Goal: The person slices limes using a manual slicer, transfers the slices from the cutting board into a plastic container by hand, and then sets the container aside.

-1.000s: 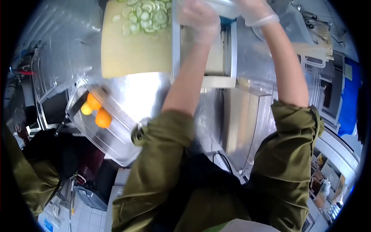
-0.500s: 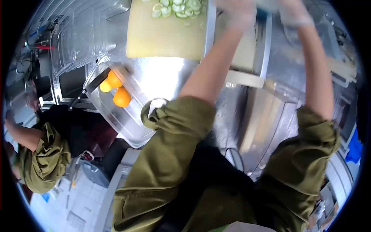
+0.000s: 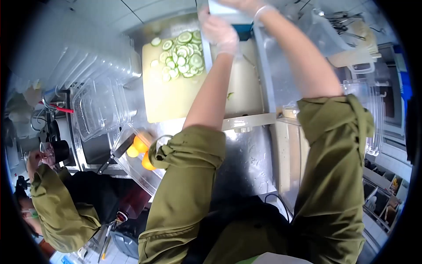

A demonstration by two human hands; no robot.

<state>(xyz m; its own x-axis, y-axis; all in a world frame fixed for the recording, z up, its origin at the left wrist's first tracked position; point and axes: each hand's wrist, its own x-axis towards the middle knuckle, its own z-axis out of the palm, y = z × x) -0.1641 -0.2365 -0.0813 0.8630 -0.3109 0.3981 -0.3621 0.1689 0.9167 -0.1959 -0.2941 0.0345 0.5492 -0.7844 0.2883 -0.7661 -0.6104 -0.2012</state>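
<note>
At the top of the view, both my hands wear clear gloves and are around a white block with a teal underside (image 3: pixel 231 16). It sits at the far end of a long grey-railed frame (image 3: pixel 265 72) with a pale flat bed. My left hand (image 3: pixel 221 33) is beside the block, over the frame's left rail; its fingers are blurred. Partly cut off by the upper edge, my right hand (image 3: pixel 246 5) has its fingers closed over the block's top. Left of the frame, cucumber slices (image 3: pixel 182 57) lie heaped on a cream cutting board (image 3: pixel 171 99).
A clear tub (image 3: pixel 132 169) with oranges (image 3: pixel 148 162) and a yellow fruit has a black-handled knife (image 3: pixel 115 154) across its rim. Clear containers (image 3: pixel 101 108) stand at left. A co-worker (image 3: pixel 66 207) is at the lower left, near a sink. Utensils (image 3: pixel 347 28) lie at upper right.
The view has shifted, so the board, cucumber slices and tub appear lower. My hands stay at the white block, now further left in the picture. More of the block and frame shows.
</note>
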